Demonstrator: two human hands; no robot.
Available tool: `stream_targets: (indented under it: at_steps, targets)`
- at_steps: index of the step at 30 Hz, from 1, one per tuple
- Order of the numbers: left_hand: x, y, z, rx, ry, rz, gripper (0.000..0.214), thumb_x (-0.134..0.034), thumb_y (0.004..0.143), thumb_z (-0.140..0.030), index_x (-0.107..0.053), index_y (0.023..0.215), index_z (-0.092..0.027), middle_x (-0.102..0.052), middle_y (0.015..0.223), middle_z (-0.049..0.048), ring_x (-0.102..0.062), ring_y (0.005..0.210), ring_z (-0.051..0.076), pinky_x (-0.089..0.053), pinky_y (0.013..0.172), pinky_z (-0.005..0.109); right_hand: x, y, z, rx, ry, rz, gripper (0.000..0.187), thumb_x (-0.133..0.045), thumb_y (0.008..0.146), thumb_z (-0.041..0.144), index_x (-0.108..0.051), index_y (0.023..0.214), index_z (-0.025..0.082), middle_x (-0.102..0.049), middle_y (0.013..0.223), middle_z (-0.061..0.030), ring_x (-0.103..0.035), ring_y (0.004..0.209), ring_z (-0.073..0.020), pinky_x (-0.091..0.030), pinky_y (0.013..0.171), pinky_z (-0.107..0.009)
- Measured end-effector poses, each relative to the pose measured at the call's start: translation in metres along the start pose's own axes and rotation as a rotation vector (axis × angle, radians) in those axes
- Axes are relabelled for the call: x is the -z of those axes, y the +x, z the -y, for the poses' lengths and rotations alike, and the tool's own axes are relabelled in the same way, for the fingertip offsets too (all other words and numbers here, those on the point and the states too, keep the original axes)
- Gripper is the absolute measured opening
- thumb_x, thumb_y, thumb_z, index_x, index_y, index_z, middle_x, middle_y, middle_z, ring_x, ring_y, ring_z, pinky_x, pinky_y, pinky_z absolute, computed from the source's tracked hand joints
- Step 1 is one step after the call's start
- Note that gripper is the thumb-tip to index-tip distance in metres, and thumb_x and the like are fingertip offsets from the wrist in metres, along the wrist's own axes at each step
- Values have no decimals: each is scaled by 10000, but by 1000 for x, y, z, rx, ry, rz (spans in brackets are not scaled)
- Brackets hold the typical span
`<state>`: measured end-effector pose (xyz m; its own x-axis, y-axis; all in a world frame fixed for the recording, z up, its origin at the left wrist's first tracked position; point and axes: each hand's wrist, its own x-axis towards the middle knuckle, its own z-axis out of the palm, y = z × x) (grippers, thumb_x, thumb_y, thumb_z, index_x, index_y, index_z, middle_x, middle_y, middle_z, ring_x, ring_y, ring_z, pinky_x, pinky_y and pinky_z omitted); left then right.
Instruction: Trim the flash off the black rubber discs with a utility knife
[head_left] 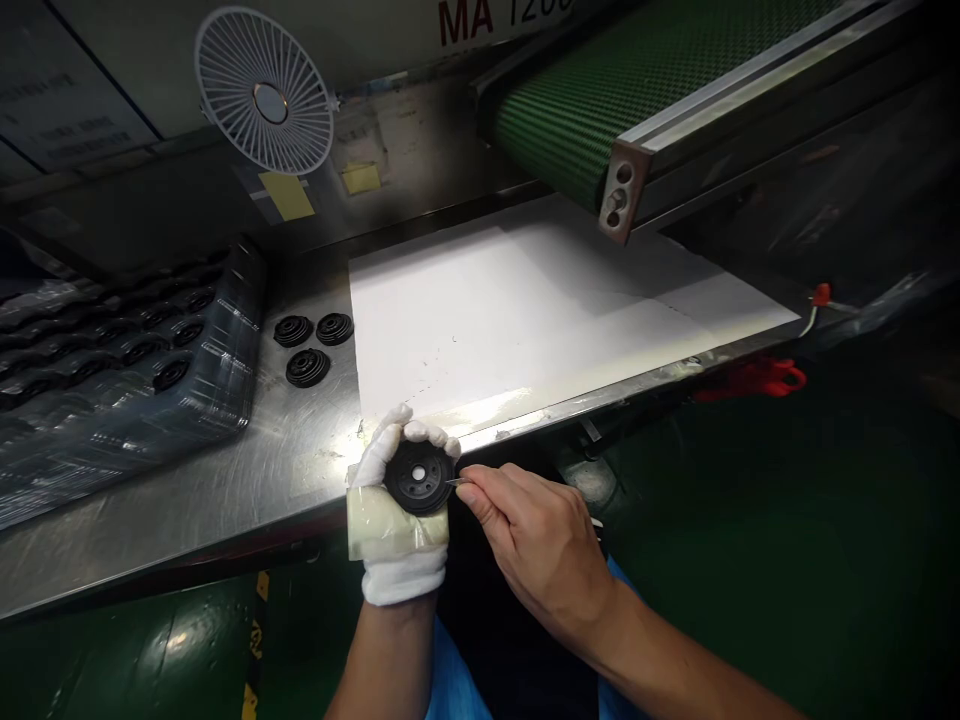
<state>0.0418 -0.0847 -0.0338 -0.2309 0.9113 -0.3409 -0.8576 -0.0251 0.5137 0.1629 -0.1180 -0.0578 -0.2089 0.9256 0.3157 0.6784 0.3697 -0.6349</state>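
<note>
My left hand (397, 530), in a white glove with clear tape round the palm, has its fingers curled round a black disc-shaped part (416, 494). The part's flat face looks up, with a central hole and smaller holes about it. Bare and pinching, my right hand (536, 540) grips a thin pointed metal blade (455, 482) between thumb and forefinger. Its tip is at the disc's right edge; whether it touches the rim I cannot tell. Most of the blade is hidden by the fingers. Three black ridged round parts (307, 367) lie on the metal bench (300, 430).
Stacked clear plastic trays (217, 370) with several black parts stand at left. White sheeting (480, 310) covers the bench's middle. A green conveyor belt (555, 120) overhangs it at upper right. Behind stands a white fan (262, 90). Something red-handled (757, 378) hangs below the front edge.
</note>
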Motion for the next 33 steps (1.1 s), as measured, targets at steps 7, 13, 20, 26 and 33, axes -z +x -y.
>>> stream_targets:
  at_steps: [7, 13, 20, 26, 33]
  targets:
    - [4, 6, 3, -15, -31, -33, 85, -596, 804, -163, -623, 884, -161, -552, 710, -13, -552, 690, 118, -497, 688, 293, -6, -5, 6, 1, 24, 33, 332, -389, 1033, 365, -669, 956, 204, -603, 727, -13, -553, 637, -152, -374, 612, -262]
    - [7, 6, 2, -22, -62, -61, 120, -573, 820, -169, -627, 926, -156, -564, 749, 1, -559, 735, 123, -506, 761, 330, -5, -4, 4, 2, 79, 37, 321, -395, 1032, 373, -665, 975, 209, -609, 750, -9, -559, 658, -157, -375, 625, -267]
    - [6, 4, 5, -22, -62, -65, 115, -584, 806, -162, -630, 911, -163, -563, 736, -9, -564, 714, 112, -508, 762, 318, -7, -2, 3, 7, 30, 6, 297, -419, 1025, 353, -670, 978, 201, -606, 739, -14, -558, 655, -160, -374, 625, -273]
    - [7, 3, 3, -66, -39, -87, 118, -581, 814, -174, -642, 915, -171, -616, 763, 2, -601, 762, 128, -523, 824, 342, -3, -7, 10, -14, 211, 108, 215, -475, 994, 330, -660, 943, 234, -623, 770, 8, -570, 692, -155, -387, 640, -265]
    - [-4, -2, -7, 13, -129, -184, 182, -513, 844, -128, -662, 948, -145, -689, 955, 81, -620, 1026, 227, -489, 953, 457, 14, 1, -6, -278, 498, 78, 85, -662, 838, 290, -631, 790, 227, -596, 685, 60, -547, 593, -115, -399, 537, -204]
